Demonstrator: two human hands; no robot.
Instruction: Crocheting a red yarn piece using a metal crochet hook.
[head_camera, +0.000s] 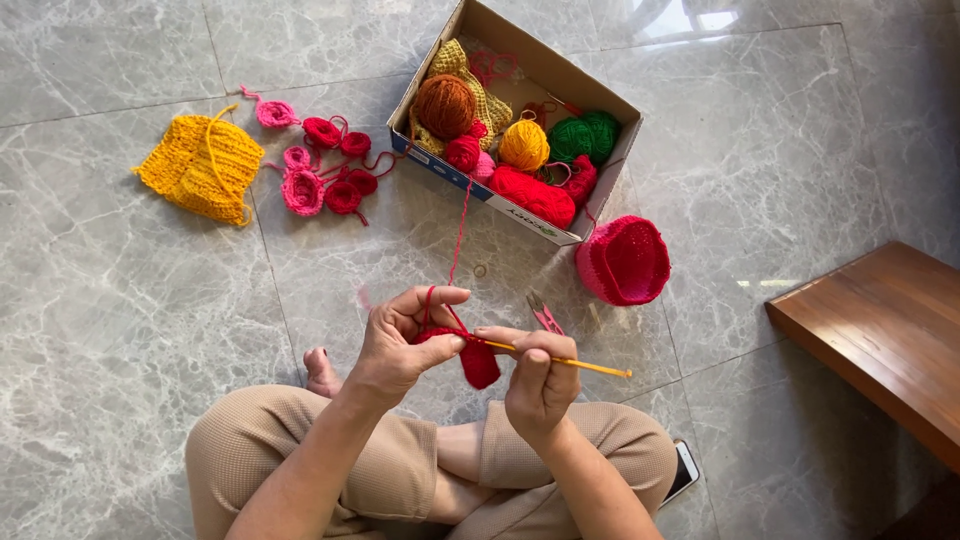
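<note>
A small red crocheted piece (478, 362), only partly worked, hangs between the knees over the marble floor (120, 320), pinched in the left hand (395, 345) fingers while right hand (540, 385) fingers grip the yellow crochet hook (590, 367), finished pink and red crocheted flowers (325, 165) lying beside the cardboard box of yarn balls (610, 170)

A person sits cross-legged on the grey marble floor (120, 330). The left hand (400, 345) pinches a small red crocheted piece (478, 362), its red yarn strand (458, 235) running toward twelve o'clock into an open cardboard box of yarn balls (610, 170). The right hand (540, 385) holds a slim yellow crochet hook (590, 367) pointing toward three o'clock, its tip at the piece. At ten o'clock lie small pink and red crocheted flowers (320, 170) and a yellow knitted piece (200, 165). A round pink crocheted cap (625, 260) sits at two o'clock.
</note>
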